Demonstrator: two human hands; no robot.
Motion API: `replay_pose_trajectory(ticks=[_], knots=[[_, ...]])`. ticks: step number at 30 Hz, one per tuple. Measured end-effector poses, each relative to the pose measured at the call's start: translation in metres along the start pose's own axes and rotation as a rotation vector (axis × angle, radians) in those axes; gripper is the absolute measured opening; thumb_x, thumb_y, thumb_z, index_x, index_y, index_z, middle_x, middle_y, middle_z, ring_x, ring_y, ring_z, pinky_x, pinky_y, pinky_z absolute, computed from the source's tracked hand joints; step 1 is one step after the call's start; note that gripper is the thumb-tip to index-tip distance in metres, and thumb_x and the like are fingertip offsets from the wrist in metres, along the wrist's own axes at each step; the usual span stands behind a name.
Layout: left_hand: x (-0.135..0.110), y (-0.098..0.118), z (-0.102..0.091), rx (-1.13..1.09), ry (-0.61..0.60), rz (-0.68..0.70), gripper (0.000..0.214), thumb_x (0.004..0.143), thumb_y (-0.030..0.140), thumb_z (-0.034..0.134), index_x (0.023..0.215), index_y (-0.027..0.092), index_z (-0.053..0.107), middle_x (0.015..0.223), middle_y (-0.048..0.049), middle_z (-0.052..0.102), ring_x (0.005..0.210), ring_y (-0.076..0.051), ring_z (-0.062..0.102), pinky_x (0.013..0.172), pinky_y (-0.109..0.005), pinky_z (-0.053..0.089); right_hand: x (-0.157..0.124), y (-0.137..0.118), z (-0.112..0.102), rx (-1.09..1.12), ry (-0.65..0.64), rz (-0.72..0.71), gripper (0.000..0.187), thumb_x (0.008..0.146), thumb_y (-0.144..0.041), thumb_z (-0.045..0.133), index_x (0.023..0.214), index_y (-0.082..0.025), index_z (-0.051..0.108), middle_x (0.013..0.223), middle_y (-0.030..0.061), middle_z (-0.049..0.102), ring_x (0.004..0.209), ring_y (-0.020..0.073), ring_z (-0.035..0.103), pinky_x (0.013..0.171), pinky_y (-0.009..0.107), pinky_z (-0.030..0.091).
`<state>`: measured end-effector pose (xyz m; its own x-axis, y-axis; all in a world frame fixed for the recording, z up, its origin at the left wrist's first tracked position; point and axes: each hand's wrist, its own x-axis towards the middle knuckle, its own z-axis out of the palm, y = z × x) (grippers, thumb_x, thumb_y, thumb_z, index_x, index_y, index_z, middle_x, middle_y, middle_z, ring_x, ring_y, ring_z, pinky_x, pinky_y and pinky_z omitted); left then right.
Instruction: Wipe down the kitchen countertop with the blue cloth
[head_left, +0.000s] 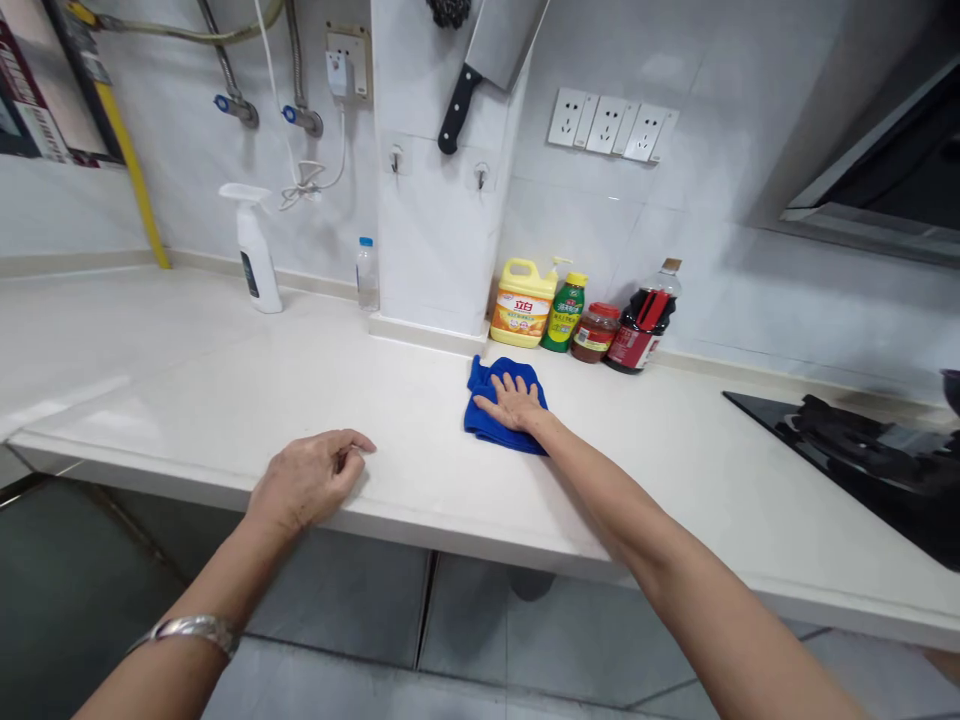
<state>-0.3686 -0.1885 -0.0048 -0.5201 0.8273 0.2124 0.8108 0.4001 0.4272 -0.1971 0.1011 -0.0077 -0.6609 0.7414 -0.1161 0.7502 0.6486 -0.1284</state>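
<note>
A crumpled blue cloth [491,425] lies on the white countertop [420,400], just in front of the wall pillar. My right hand [514,402] presses flat on top of it, fingers stretched and spread, the palm covering part of the fabric. Near the counter's front edge, my left hand [315,478] hovers over or rests on the surface; which of the two I cannot tell. Its fingers are loosely bent, with the index finger and thumb apart and nothing between them. A silver bracelet [199,630] circles the left wrist.
Behind the cloth stand a yellow detergent jug [523,305], a green bottle [566,312], a red-lidded jar [596,333] and a dark sauce bottle [645,320]. Leftward are a white spray bottle [257,255] and a small clear bottle [367,275]. A cleaver [484,70] hangs above; a black stove [862,450] is rightward.
</note>
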Motion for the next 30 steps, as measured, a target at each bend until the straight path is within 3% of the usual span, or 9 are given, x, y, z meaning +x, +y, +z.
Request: replay_pose_trajectory(ticks=[9, 17, 21, 25, 30], knots=[[0.002, -0.001, 0.001, 0.010, 0.010, -0.013, 0.042, 0.079, 0.041, 0.041, 0.102, 0.029, 0.074, 0.090, -0.0045, 0.073, 0.089, -0.028, 0.064, 0.078, -0.037, 0.044, -0.093, -0.024, 0.008, 0.043, 0.006, -0.029, 0.087, 0.098, -0.073, 0.020, 0.165, -0.018, 0.013, 0.172, 0.0148, 0.007, 0.157, 0.0406, 0.001, 0.124, 0.062, 0.003], [0.002, 0.001, 0.000, 0.029, 0.026, -0.043, 0.044, 0.079, 0.041, 0.040, 0.104, 0.028, 0.075, 0.087, -0.0059, 0.072, 0.087, -0.029, 0.064, 0.076, -0.037, 0.044, -0.135, -0.024, 0.013, 0.079, 0.031, -0.009, 0.086, 0.098, -0.072, 0.019, 0.165, -0.019, 0.016, 0.172, 0.0139, 0.008, 0.158, 0.0383, 0.001, 0.125, 0.060, 0.002], [0.000, 0.004, -0.002, 0.021, 0.040, -0.042, 0.043, 0.079, 0.040, 0.042, 0.103, 0.026, 0.076, 0.079, -0.0056, 0.070, 0.080, -0.027, 0.064, 0.072, -0.035, 0.043, -0.136, 0.003, 0.015, 0.080, 0.048, -0.079, 0.083, 0.097, -0.074, 0.020, 0.164, -0.025, 0.019, 0.172, 0.0077, 0.012, 0.158, 0.0327, 0.004, 0.127, 0.054, 0.003], [-0.001, 0.007, -0.003, 0.015, 0.045, -0.044, 0.041, 0.081, 0.038, 0.043, 0.101, 0.026, 0.076, 0.077, -0.0055, 0.069, 0.077, -0.026, 0.063, 0.071, -0.034, 0.043, -0.125, 0.048, 0.014, 0.049, 0.047, -0.132, 0.078, 0.098, -0.072, 0.022, 0.164, -0.029, 0.021, 0.172, 0.0016, 0.015, 0.159, 0.0268, 0.008, 0.128, 0.047, 0.006], [-0.003, 0.011, -0.006, 0.011, 0.030, -0.071, 0.037, 0.084, 0.035, 0.044, 0.101, 0.026, 0.076, 0.080, -0.0029, 0.068, 0.076, -0.023, 0.059, 0.072, -0.032, 0.041, -0.115, 0.102, 0.013, 0.009, 0.075, -0.021, 0.074, 0.100, -0.069, 0.024, 0.163, -0.030, 0.023, 0.172, 0.0016, 0.016, 0.159, 0.0251, 0.010, 0.128, 0.046, 0.010]])
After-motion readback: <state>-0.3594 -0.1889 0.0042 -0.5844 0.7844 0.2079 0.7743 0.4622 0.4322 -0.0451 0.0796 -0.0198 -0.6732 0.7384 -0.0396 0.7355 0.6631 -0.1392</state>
